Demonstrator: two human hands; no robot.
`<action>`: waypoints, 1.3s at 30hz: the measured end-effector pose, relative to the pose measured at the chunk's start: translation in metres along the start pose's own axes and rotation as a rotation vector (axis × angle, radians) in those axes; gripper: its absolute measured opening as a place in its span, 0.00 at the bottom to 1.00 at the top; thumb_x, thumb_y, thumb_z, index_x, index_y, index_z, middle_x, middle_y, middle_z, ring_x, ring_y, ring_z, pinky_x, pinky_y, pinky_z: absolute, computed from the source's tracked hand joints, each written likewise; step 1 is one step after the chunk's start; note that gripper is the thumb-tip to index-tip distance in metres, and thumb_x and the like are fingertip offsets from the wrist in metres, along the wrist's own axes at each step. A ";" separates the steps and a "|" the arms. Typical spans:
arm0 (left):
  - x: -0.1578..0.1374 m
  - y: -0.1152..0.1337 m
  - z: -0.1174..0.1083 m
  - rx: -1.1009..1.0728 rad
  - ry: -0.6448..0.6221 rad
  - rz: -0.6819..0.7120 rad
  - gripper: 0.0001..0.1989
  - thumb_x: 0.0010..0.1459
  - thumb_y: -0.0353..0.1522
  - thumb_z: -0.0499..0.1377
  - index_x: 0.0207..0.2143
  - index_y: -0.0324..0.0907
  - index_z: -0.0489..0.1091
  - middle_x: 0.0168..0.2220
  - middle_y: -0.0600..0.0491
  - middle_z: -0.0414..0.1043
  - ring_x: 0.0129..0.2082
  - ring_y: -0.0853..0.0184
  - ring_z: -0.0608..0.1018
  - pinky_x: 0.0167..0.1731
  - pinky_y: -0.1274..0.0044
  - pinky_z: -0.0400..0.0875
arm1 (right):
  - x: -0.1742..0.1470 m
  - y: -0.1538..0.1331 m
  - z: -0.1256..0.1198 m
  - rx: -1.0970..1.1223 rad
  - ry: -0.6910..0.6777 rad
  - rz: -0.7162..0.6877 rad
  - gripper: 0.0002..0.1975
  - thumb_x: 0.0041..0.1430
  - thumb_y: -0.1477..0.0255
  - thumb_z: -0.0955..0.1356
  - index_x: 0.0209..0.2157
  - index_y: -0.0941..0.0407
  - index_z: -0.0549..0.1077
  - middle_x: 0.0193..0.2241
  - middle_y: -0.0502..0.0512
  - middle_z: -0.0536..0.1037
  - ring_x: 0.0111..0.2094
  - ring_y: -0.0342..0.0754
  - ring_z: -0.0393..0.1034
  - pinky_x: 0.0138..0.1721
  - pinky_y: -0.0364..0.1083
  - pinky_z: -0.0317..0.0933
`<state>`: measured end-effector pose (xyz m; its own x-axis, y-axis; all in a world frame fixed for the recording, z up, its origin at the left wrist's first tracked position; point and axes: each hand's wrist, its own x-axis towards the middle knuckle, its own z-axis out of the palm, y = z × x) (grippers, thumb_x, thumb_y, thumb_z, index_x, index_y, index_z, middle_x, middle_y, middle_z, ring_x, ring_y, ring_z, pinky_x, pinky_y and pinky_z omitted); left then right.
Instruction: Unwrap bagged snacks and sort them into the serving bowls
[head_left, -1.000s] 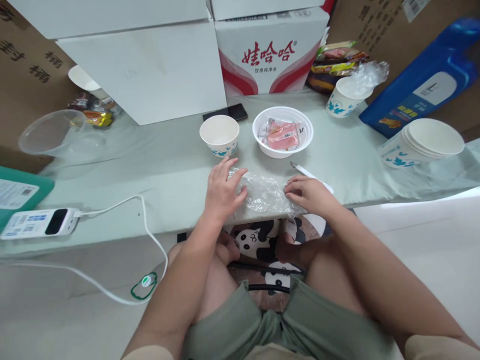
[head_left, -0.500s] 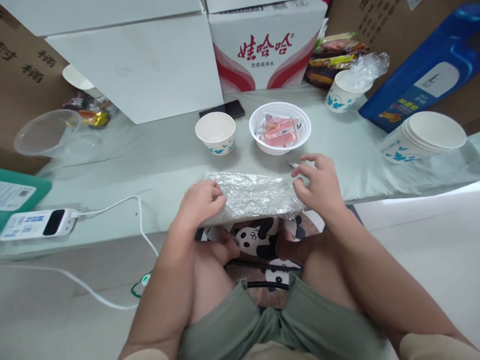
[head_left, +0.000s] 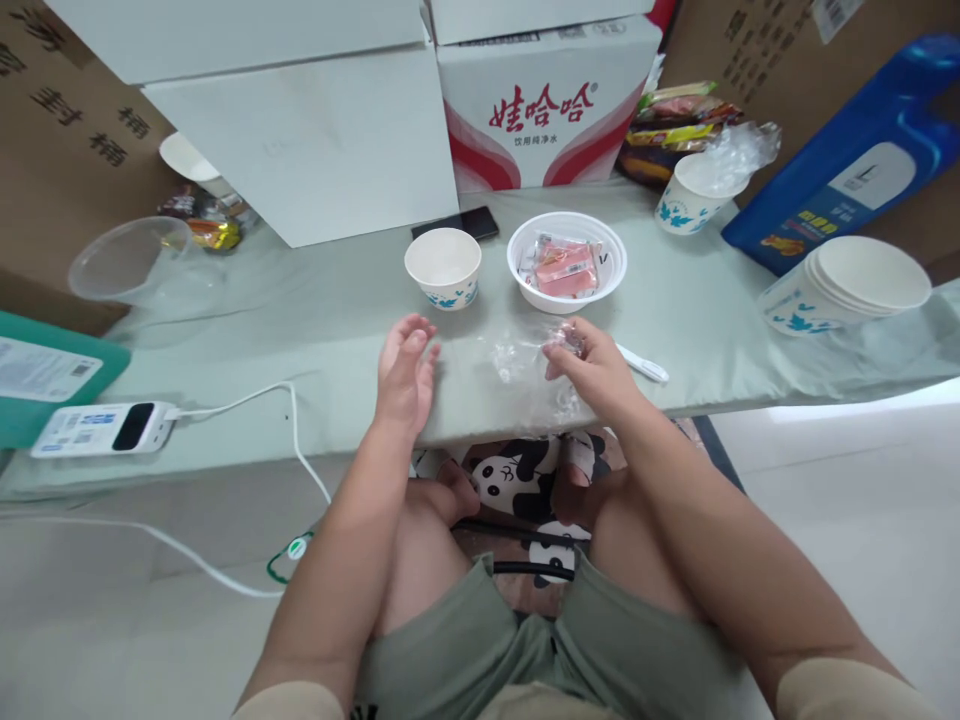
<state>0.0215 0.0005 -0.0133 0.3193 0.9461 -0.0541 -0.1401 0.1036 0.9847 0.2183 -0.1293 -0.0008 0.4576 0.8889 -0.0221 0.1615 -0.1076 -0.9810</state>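
Right hand (head_left: 600,365) and left hand (head_left: 405,370) work apart over the near part of the table (head_left: 330,330). The right one seems to pinch the upper right of a crumpled clear plastic sheet (head_left: 525,375) between thumb and fingers; the left holds nothing, its fingers spread loosely, well clear of the sheet. Whether the left rests on the cloth I cannot tell. The sheet lies between them, reaching down to the table's front edge; it is too see-through to say whether it is a bag or a single layer.

I judge the step in hand to be handling this sheet one-handed, perhaps shifting or straightening it. A next move on it would call for the left hand to come across and take the free side, so that the thin plastic can be kept flat without folding on itself.

Just right of the right hand lies a slim white tool (head_left: 643,364), its far end hidden. Beyond the hands stand a paper cup (head_left: 452,292) and a white bowl (head_left: 547,302) holding pink packets (head_left: 564,270). Farther off are a dark phone (head_left: 478,222) and a box with red lettering (head_left: 540,130).
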 end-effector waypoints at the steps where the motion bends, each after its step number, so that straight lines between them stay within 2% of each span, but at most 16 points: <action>1: -0.002 0.000 0.005 -0.122 -0.103 -0.149 0.28 0.49 0.53 0.63 0.46 0.45 0.68 0.53 0.43 0.71 0.56 0.56 0.74 0.56 0.65 0.69 | -0.001 0.001 0.001 0.142 0.009 0.046 0.15 0.52 0.59 0.71 0.31 0.52 0.64 0.25 0.44 0.71 0.25 0.43 0.68 0.32 0.46 0.65; 3: -0.007 -0.002 0.016 -0.214 -0.342 -0.383 0.38 0.47 0.58 0.63 0.53 0.44 0.66 0.54 0.40 0.72 0.57 0.51 0.75 0.57 0.60 0.69 | -0.004 0.004 0.007 0.330 0.029 0.126 0.20 0.48 0.56 0.74 0.33 0.51 0.64 0.29 0.44 0.74 0.26 0.43 0.72 0.33 0.46 0.68; 5: -0.010 -0.007 0.023 -0.145 -0.487 -0.394 0.49 0.44 0.58 0.67 0.63 0.47 0.58 0.57 0.39 0.70 0.59 0.48 0.74 0.58 0.56 0.68 | -0.008 0.004 0.013 0.385 0.041 0.158 0.23 0.47 0.56 0.76 0.35 0.51 0.62 0.31 0.44 0.76 0.28 0.43 0.75 0.34 0.47 0.70; 7: -0.009 -0.014 0.024 0.010 -0.492 -0.164 0.55 0.43 0.56 0.69 0.68 0.53 0.51 0.65 0.40 0.64 0.65 0.46 0.67 0.62 0.54 0.62 | -0.012 0.001 0.015 0.401 0.057 0.130 0.24 0.49 0.57 0.76 0.35 0.50 0.61 0.31 0.44 0.78 0.29 0.44 0.77 0.36 0.47 0.71; 10: -0.002 -0.022 0.017 0.138 -0.507 0.235 0.48 0.47 0.57 0.67 0.66 0.53 0.57 0.72 0.45 0.54 0.73 0.46 0.54 0.69 0.54 0.49 | -0.020 -0.007 0.010 0.491 0.019 0.079 0.25 0.49 0.61 0.77 0.40 0.48 0.61 0.31 0.43 0.78 0.31 0.44 0.78 0.37 0.46 0.73; 13: 0.000 -0.021 0.011 0.085 -0.692 0.360 0.45 0.50 0.55 0.66 0.67 0.53 0.59 0.71 0.46 0.58 0.73 0.48 0.56 0.70 0.56 0.47 | -0.026 -0.013 0.002 0.577 -0.082 0.073 0.29 0.49 0.64 0.78 0.48 0.45 0.62 0.37 0.44 0.78 0.30 0.43 0.77 0.36 0.47 0.74; 15: -0.005 -0.016 0.012 0.081 -0.786 0.299 0.48 0.47 0.50 0.71 0.68 0.52 0.59 0.69 0.45 0.61 0.69 0.47 0.63 0.68 0.56 0.55 | -0.028 -0.016 0.001 0.577 -0.129 0.076 0.31 0.49 0.64 0.77 0.52 0.43 0.62 0.41 0.47 0.78 0.29 0.43 0.76 0.34 0.48 0.75; 17: -0.012 -0.010 0.019 0.099 -0.775 0.164 0.46 0.45 0.45 0.73 0.66 0.49 0.63 0.65 0.43 0.67 0.63 0.47 0.71 0.62 0.58 0.65 | -0.030 -0.017 0.001 0.517 -0.164 0.100 0.36 0.50 0.65 0.76 0.58 0.42 0.59 0.44 0.49 0.77 0.29 0.45 0.75 0.33 0.49 0.74; 21: -0.020 -0.002 0.037 0.113 -0.552 -0.078 0.20 0.52 0.42 0.68 0.44 0.40 0.78 0.44 0.46 0.81 0.48 0.54 0.81 0.49 0.65 0.75 | -0.028 -0.015 0.001 0.311 -0.171 0.123 0.46 0.51 0.65 0.73 0.68 0.43 0.50 0.43 0.52 0.77 0.28 0.48 0.74 0.33 0.53 0.73; 23: -0.018 0.001 0.040 0.059 -0.521 -0.206 0.16 0.53 0.43 0.66 0.36 0.39 0.78 0.39 0.47 0.81 0.44 0.56 0.81 0.43 0.67 0.77 | -0.026 -0.011 -0.001 0.198 -0.108 0.093 0.45 0.53 0.64 0.72 0.68 0.44 0.49 0.39 0.51 0.76 0.27 0.47 0.72 0.34 0.54 0.72; 26: -0.016 0.005 0.040 -0.086 -0.575 -0.422 0.14 0.54 0.42 0.64 0.36 0.40 0.77 0.42 0.44 0.82 0.44 0.54 0.82 0.38 0.68 0.77 | -0.021 -0.002 -0.004 0.046 0.041 -0.002 0.39 0.55 0.62 0.72 0.65 0.46 0.54 0.38 0.52 0.73 0.33 0.49 0.72 0.37 0.53 0.71; 29: -0.018 0.008 0.036 -0.206 -0.664 -0.560 0.16 0.52 0.44 0.64 0.37 0.41 0.77 0.44 0.44 0.82 0.46 0.50 0.82 0.38 0.66 0.77 | -0.018 0.003 -0.004 -0.092 0.142 -0.090 0.40 0.50 0.61 0.75 0.61 0.49 0.58 0.48 0.58 0.72 0.49 0.54 0.71 0.48 0.55 0.70; 32: -0.018 0.007 0.034 -0.277 -0.730 -0.610 0.29 0.48 0.56 0.62 0.39 0.42 0.77 0.43 0.43 0.82 0.47 0.47 0.82 0.41 0.63 0.77 | -0.016 0.004 0.000 -0.038 0.044 0.009 0.43 0.49 0.61 0.76 0.63 0.51 0.56 0.49 0.60 0.74 0.51 0.57 0.71 0.49 0.56 0.69; 35: -0.017 0.003 0.034 -0.287 -0.758 -0.562 0.43 0.42 0.67 0.58 0.44 0.40 0.76 0.43 0.40 0.82 0.48 0.46 0.82 0.42 0.64 0.76 | -0.014 0.005 0.005 0.048 0.027 0.117 0.39 0.53 0.62 0.73 0.62 0.52 0.55 0.34 0.51 0.73 0.35 0.52 0.73 0.39 0.54 0.70; 37: -0.016 0.000 0.035 -0.225 -0.743 -0.509 0.42 0.39 0.63 0.66 0.47 0.41 0.75 0.44 0.40 0.82 0.48 0.48 0.82 0.42 0.66 0.76 | -0.012 0.006 0.007 0.048 0.115 0.092 0.35 0.54 0.64 0.72 0.60 0.52 0.57 0.28 0.46 0.69 0.30 0.49 0.69 0.36 0.52 0.68; 39: -0.016 -0.002 0.037 -0.094 -0.674 -0.458 0.35 0.39 0.51 0.74 0.46 0.42 0.74 0.42 0.43 0.82 0.45 0.54 0.83 0.41 0.70 0.76 | -0.010 0.008 0.009 0.094 0.166 0.051 0.35 0.52 0.65 0.73 0.60 0.51 0.58 0.27 0.45 0.68 0.29 0.48 0.68 0.36 0.52 0.68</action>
<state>0.0510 -0.0261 -0.0082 0.8545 0.4193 -0.3068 0.0728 0.4882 0.8697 0.2071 -0.1345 -0.0100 0.6024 0.7968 -0.0479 0.0554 -0.1016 -0.9933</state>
